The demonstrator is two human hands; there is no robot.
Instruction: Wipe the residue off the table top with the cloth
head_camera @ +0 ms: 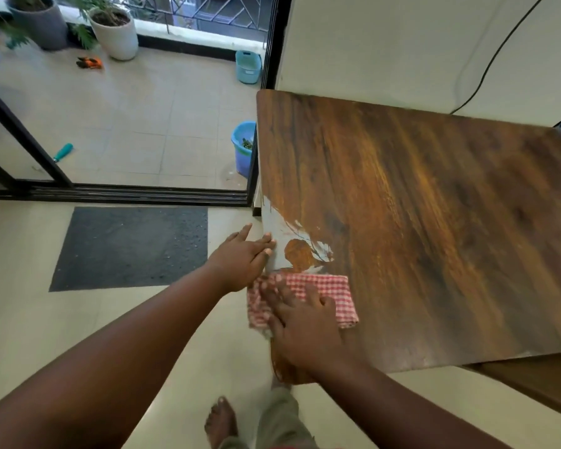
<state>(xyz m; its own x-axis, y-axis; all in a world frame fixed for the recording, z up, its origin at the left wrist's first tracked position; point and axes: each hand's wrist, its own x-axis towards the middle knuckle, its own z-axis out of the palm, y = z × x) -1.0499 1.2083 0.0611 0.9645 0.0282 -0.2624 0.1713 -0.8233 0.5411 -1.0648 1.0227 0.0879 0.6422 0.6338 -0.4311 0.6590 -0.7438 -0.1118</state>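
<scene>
A brown wood-grain table top [434,205] fills the right half of the view. A pale whitish patch of residue [280,233] lies along its left edge. A red-and-white checked cloth [324,288] lies folded on the table just below the patch, partly hanging over the left edge. My right hand [302,328] presses flat on the cloth with fingers spread. My left hand [243,256] is cupped at the table's left edge beside the residue, fingers together and touching the edge, holding nothing.
A dark doormat [130,247] lies on the floor to the left, before a sliding door track. Two blue buckets [244,147] stand on the balcony near the table's far corner. A black cable [486,63] hangs down the wall. My bare foot [221,419] is below.
</scene>
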